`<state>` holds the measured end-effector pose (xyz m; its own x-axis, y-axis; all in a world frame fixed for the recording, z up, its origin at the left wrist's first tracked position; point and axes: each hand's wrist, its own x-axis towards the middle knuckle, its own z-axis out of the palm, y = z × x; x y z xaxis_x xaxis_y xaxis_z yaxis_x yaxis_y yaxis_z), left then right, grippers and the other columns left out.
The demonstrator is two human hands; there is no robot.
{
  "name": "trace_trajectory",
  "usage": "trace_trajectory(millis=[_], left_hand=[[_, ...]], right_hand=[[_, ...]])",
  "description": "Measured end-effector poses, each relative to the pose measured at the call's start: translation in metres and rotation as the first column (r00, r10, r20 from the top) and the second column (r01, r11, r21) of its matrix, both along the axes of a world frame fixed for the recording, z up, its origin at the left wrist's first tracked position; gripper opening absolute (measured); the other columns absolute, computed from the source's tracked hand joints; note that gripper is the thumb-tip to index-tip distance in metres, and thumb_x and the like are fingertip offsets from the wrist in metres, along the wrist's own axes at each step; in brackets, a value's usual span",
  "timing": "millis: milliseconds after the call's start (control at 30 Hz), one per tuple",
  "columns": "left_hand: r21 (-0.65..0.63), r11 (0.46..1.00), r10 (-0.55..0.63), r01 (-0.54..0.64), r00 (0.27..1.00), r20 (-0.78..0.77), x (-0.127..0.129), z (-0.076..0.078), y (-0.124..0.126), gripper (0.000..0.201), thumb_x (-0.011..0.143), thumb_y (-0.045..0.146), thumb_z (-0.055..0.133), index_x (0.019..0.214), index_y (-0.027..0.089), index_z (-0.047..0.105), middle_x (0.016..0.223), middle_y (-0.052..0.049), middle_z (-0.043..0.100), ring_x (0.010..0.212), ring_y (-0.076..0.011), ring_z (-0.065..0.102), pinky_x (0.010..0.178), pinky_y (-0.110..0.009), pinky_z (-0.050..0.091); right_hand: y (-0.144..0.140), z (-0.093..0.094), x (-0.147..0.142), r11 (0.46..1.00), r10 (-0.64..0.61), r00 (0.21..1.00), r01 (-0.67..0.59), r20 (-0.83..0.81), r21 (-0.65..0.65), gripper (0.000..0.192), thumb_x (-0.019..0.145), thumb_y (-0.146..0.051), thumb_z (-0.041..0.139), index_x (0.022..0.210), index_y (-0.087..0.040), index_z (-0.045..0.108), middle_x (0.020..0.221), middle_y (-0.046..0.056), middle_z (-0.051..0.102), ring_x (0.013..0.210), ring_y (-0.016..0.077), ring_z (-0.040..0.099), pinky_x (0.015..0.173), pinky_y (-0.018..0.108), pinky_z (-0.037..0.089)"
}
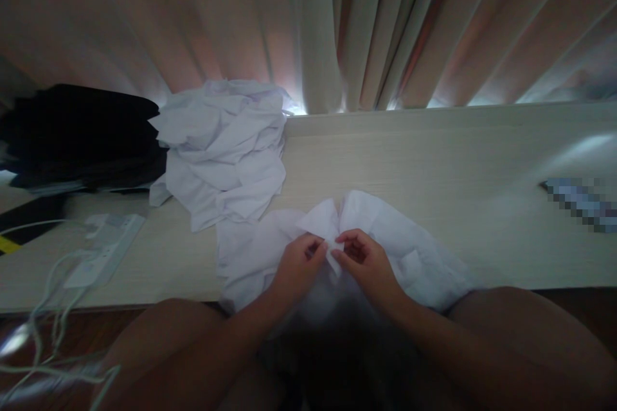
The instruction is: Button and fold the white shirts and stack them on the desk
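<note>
A white shirt (409, 250) lies crumpled over the near edge of the table and between my knees. What looks like its collar stands up near the middle. My left hand (303, 257) pinches the cloth by the collar from the left, thumb and fingertips together. Close beside it, my right hand (364, 260) pinches the same part from the right, its other fingers curled. The fingertips of both hands almost meet. Any small detail between them, such as a button, is too blurred to make out.
White garments (226, 148) are heaped at the back left, beside a stack of dark clothes (81, 135). A white power strip (108, 250) with cables sits at the left. On the right lies a pixelated phone-like object (578, 202). Curtains (318, 32) hang behind the table (434, 167).
</note>
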<state>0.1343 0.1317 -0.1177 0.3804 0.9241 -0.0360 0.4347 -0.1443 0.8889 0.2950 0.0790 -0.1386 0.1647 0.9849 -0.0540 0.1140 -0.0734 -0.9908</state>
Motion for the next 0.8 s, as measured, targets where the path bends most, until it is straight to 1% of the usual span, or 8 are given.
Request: trace_trajectory(millis=[300,467,633,800], left_hand=[[-0.003,1.0,-0.029,0.029,1.0,0.012,-0.0008,-0.0028,0.0006,0.023,0.086,0.032,0.053,0.068,0.018,0.059,0.069,0.0,0.062,0.063,-0.0145,0.054,0.06,-0.025,0.04],[-0.007,1.0,-0.02,0.021,1.0,0.018,-0.0005,-0.0026,-0.0002,0.023,0.086,0.032,0.053,0.069,0.018,0.058,0.069,0.0,0.062,0.063,-0.014,0.054,0.06,-0.025,0.041],[-0.04,0.999,-0.034,0.036,0.998,0.053,-0.001,-0.0035,-0.0001,0.022,0.085,0.034,0.054,0.071,0.017,0.059,0.067,0.001,0.061,0.06,-0.0135,0.053,0.057,-0.024,0.04],[-0.048,0.998,-0.045,0.048,0.997,0.061,-0.0017,-0.0007,0.0009,0.025,0.085,0.035,0.056,0.069,0.017,0.062,0.067,0.0,0.063,0.062,-0.0139,0.055,0.058,-0.024,0.042]], right_hand=[[0.0028,-0.0019,0.0034,0.999,0.024,0.996,-0.026,-0.086,-0.027,0.025,0.078,-0.032,0.074,0.096,-0.021,0.061,0.071,-0.003,0.053,0.065,0.0131,0.051,0.058,0.025,0.039],[0.0025,-0.0011,0.0039,0.998,0.054,0.99,-0.057,-0.129,-0.023,0.025,0.077,-0.032,0.074,0.096,-0.021,0.061,0.076,-0.002,0.056,0.066,0.0125,0.051,0.06,0.025,0.04],[0.0016,-0.0005,0.0033,0.997,0.079,0.988,-0.08,-0.132,0.0,0.026,0.077,-0.034,0.074,0.096,-0.021,0.06,0.072,-0.003,0.051,0.065,0.0121,0.049,0.058,0.024,0.039],[0.0009,0.0011,0.004,0.997,0.074,0.99,-0.077,-0.118,-0.016,0.027,0.077,-0.035,0.075,0.097,-0.021,0.062,0.072,-0.003,0.052,0.065,0.0123,0.049,0.058,0.024,0.039]])
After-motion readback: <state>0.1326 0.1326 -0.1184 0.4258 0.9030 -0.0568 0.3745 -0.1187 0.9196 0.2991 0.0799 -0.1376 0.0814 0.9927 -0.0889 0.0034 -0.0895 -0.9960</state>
